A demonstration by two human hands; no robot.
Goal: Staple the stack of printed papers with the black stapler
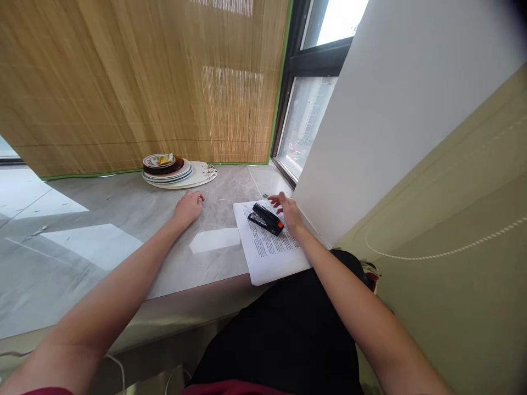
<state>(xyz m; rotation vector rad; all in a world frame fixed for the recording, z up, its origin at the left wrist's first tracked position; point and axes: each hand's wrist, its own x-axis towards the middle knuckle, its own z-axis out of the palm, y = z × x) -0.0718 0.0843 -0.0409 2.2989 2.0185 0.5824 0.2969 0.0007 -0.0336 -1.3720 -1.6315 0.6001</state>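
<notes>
A black stapler [267,219] with an orange-red patch at one end lies on several printed paper sheets [272,266], which reach past the front edge of the grey marbled sill [218,258]. Just right of the stapler is my right hand [290,211], over the sheets' right side. Its fingers are apart and hold nothing. My left hand [189,207] rests on the sill left of the sheets, fingers curled in with nothing visible in them.
Stacked plates [177,174] stand at the back on an oval white plate. Behind them hangs a bamboo blind [164,82]. A window [307,120] and white wall [349,137] bound the right side. A small green item [265,196] lies beyond the sheets.
</notes>
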